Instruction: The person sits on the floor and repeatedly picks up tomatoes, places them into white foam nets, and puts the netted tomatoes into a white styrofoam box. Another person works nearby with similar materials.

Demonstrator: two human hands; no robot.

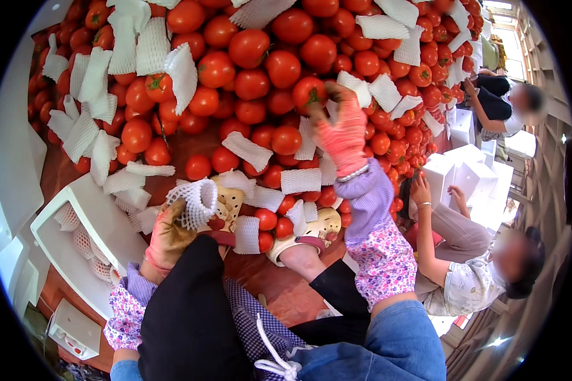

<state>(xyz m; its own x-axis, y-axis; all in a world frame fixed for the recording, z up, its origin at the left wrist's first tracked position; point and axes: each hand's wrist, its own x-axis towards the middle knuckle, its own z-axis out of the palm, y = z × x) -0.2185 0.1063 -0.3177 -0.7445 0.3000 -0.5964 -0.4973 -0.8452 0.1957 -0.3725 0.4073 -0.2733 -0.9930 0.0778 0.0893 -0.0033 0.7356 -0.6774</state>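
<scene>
My left hand (168,235), in a pink glove with a soiled brownish palm, holds a white foam net sleeve (198,204) with its round mouth spread wide. The arm is low, beside my left knee. Further out, my right hand (342,131) reaches to the tomato heap (250,83), its thumb and fingers around a red tomato (306,90) with a green calyx. Part of that tomato is hidden by the fingers. Loose flattened foam sleeves (301,181) lie among the tomatoes near both hands.
Left of my leg, a white foam box (95,214) holds several sleeved tomatoes (82,240). A smaller white box (75,328) stands behind it. My clogs (310,231) rest at the heap's edge. At right, two people (472,285) (498,105) sit near white boxes (467,178).
</scene>
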